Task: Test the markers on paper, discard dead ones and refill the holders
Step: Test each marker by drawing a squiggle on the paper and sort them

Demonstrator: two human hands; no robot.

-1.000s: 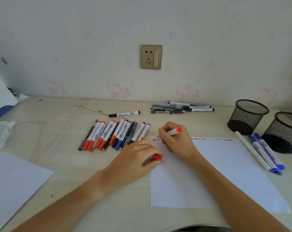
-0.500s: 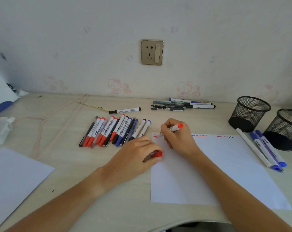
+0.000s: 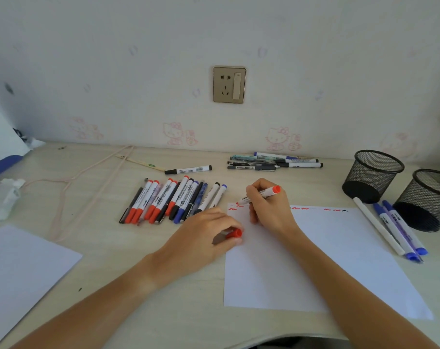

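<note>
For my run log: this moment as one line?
right hand: writing with red marker on paper | left hand: holding red cap

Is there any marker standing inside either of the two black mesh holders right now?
No, both mesh holders look empty, and three markers lie flat on the desk between them.

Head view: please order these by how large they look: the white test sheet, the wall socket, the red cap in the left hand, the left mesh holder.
1. White test sheet
2. Left mesh holder
3. Wall socket
4. Red cap

The holder and socket stand at different distances, so this is apparent size only.
</note>
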